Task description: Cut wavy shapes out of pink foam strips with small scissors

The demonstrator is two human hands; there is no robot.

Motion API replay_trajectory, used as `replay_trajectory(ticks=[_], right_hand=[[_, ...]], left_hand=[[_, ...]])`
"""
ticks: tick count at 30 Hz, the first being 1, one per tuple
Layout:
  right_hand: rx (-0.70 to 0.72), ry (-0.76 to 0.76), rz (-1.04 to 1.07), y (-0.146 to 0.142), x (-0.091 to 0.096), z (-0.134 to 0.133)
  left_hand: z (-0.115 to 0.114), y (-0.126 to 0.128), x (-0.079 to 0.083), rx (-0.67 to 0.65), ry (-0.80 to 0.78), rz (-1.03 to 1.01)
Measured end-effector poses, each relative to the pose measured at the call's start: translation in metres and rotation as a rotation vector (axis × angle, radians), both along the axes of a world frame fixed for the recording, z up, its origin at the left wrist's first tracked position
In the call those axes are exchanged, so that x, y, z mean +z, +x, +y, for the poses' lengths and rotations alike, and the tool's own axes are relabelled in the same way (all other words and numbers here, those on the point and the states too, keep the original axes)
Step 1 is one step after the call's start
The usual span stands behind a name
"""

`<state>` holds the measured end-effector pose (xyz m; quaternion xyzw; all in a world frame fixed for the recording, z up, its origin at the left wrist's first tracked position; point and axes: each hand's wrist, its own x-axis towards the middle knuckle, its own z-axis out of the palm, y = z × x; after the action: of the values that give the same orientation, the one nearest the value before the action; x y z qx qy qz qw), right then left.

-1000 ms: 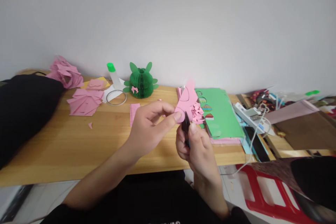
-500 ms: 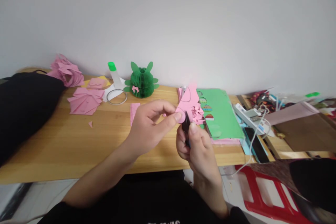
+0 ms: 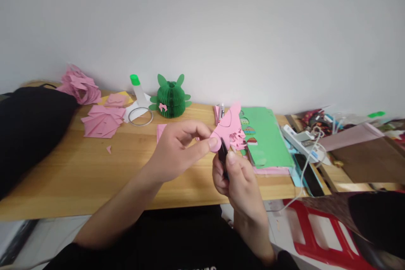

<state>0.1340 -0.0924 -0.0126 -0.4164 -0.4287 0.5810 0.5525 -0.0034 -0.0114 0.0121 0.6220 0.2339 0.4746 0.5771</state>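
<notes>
Between its thumb and fingers my left hand (image 3: 179, 152) pinches a piece of pink paper (image 3: 228, 120) that has curved outlines drawn on it. My right hand (image 3: 238, 173) is closed around black scissors (image 3: 223, 154), whose blades point up and lie against the paper's lower part. Behind the paper lies a heap of small pink paper scraps (image 3: 238, 138). A green honeycomb paper figure (image 3: 172, 100) with leaf-shaped ears and a small pink bow stands beyond my left hand.
Pink cut paper (image 3: 103, 122), a glue bottle with green cap (image 3: 137, 88) and a ring (image 3: 141, 117) lie at left, beside a black bag (image 3: 34, 135). A green sheet (image 3: 268, 139), power strip (image 3: 300, 142) and phone (image 3: 309, 175) are right. Below stands a red stool (image 3: 319, 232).
The pink paper has turned and tilted a little to the right. The scissor blades have shifted slightly left along its lower edge. Nothing on the table has moved.
</notes>
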Motion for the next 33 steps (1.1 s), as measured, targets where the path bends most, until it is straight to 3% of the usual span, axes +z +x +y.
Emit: replay_trajectory(ticks=[9, 19, 33], right_hand=[[0.040, 0.000, -0.073, 0.005, 0.001, -0.002], [0.079, -0.033, -0.060, 0.005, 0.004, -0.002], [0.067, -0.027, -0.076, 0.004, 0.004, -0.001]], left_hand=[[0.008, -0.012, 0.008, -0.117, 0.087, 0.124], [0.012, -0.018, 0.013, -0.151, 0.151, 0.249], [0.010, -0.017, 0.011, -0.156, 0.127, 0.188]])
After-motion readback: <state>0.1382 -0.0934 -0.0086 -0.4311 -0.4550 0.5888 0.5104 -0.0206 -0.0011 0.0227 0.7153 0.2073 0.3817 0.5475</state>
